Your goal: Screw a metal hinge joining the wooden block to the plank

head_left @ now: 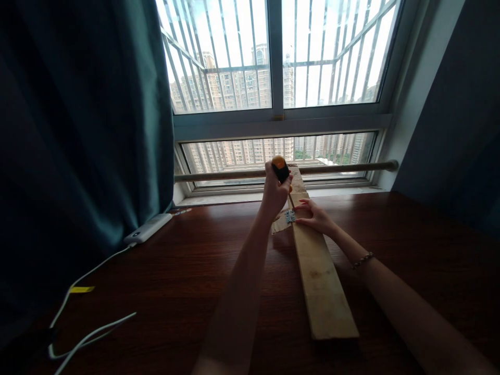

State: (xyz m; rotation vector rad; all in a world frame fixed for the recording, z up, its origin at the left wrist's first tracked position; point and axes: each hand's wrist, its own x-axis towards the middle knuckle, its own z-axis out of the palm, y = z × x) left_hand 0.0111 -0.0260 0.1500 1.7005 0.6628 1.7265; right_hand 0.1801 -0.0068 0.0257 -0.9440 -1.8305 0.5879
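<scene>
My left hand [276, 191] is wrapped round the black and orange handle of a screwdriver [279, 167]. The shaft slants down to a small metal hinge [290, 216] with several holes. That hinge lies across the left edge of a long wooden board [318, 276] and a smaller thin piece of wood [280, 224] beside it. My right hand [315, 216] rests on the board just right of the hinge, thumb and fingers apart, the fingertips close to the screwdriver's tip. Whether they pinch a screw is too small to tell.
A dark reddish wooden tabletop [175, 291] carries the board. On the left are a white power strip [148, 229], its white cable [88, 271] and a yellow strip [83, 289]. A teal curtain [97, 104] hangs there. Behind runs a rail [351, 167] before a barred window.
</scene>
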